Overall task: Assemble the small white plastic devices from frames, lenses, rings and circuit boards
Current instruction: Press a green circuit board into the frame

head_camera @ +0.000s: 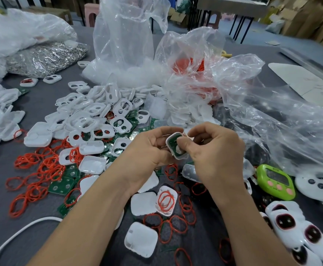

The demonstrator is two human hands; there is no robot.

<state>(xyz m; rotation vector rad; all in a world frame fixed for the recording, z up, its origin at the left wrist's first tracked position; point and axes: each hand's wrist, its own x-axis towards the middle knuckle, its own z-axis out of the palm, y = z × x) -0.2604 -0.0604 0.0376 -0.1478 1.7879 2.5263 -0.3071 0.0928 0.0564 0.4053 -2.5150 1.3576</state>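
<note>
Devices (300,231) that look finished lie nearest me at lower right, red rings (49,169) scattered across the lower tabletop (13,217). At centre frame my left hand (149,148) grips a white frame (175,134) by its edges with a green circuit board (171,145) inside; my right hand (214,150) pinches it too, thumb on the board. I'd press evenly near the corners so the board seats flat, not tilted. Beyond, spare frames (91,116) pile left of centre, clear bags (195,64) behind them.
</note>
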